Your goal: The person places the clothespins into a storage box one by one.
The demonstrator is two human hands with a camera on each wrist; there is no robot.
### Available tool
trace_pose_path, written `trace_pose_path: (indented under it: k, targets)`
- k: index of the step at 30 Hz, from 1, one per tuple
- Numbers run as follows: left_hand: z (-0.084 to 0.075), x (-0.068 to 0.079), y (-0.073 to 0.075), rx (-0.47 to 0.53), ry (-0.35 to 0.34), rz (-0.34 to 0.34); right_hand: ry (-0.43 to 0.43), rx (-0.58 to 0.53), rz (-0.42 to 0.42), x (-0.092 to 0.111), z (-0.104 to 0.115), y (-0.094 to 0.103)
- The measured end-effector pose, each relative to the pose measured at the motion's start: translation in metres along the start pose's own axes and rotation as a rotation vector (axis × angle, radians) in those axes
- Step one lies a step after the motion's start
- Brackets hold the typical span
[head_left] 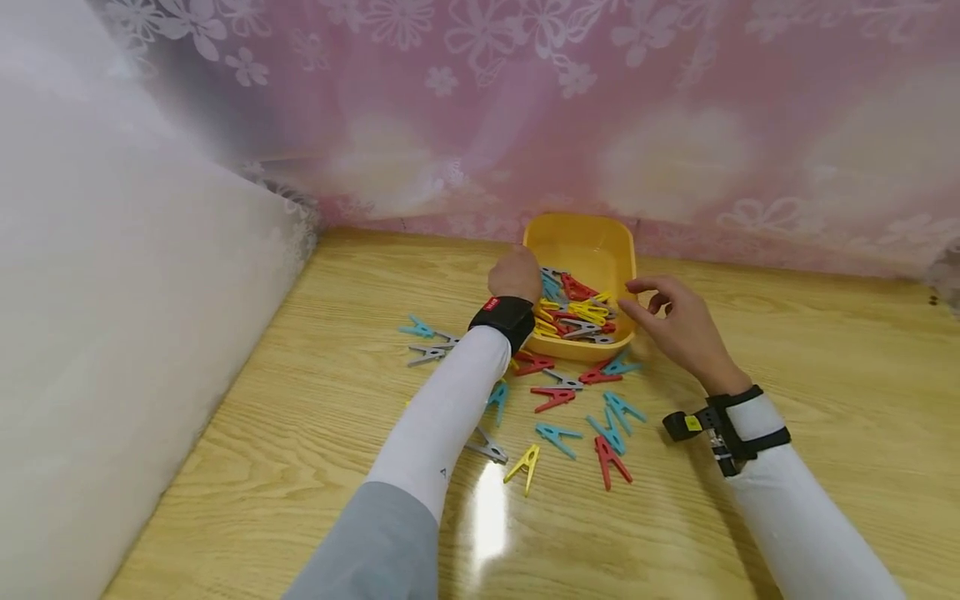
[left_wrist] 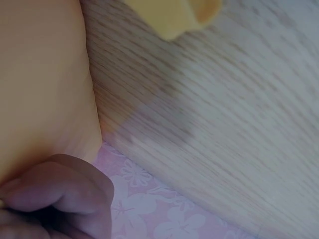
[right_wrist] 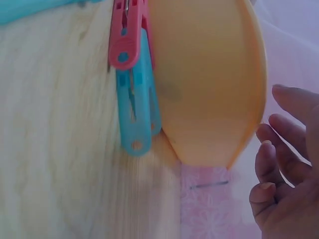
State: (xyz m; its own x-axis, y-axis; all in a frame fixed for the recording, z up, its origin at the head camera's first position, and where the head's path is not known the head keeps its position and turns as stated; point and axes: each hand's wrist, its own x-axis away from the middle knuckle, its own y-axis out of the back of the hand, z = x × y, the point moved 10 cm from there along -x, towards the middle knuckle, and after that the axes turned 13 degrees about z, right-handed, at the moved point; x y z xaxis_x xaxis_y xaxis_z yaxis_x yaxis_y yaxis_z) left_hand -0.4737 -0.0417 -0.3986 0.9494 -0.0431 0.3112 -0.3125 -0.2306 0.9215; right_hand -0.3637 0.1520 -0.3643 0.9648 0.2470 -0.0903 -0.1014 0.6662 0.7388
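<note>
Plenty of pegs [head_left: 588, 313] already in the yellow basin [head_left: 581, 237]! My left hand [head_left: 516, 273] is curled at its left rim, grip unclear; my right hand [head_left: 682, 321], fingers parted, hovers empty beside the right rim. Over a dozen loose pegs [head_left: 604, 451] still litter the table [head_left: 825, 358].

Head camera looks down; nearer wrist cameras share the tub [head_left: 581, 242].

Pegs [head_left: 588, 313] are red, blue, yellow, grey; basin [head_left: 581, 237] yellow; cloth [head_left: 555, 133] pink, floral.
</note>
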Motion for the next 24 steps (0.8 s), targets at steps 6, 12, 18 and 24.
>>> trace_pose_path:
  k: [6,12,18,24]
  targets:
    - [-0.001,0.001,0.0,0.018,-0.017,0.005,0.0,-0.016,-0.007,0.013,-0.009,0.009]
    - [0.0,0.001,0.0,0.005,-0.029,0.011,-0.042,-0.011,0.144,0.026,-0.024,-0.001]
    - [0.0,0.003,0.0,-0.02,-0.027,0.017,-0.015,-0.005,0.3,0.033,-0.034,-0.019]
    - [-0.005,0.005,-0.001,-0.031,-0.026,0.012,0.017,-0.002,0.388,0.038,-0.037,-0.03]
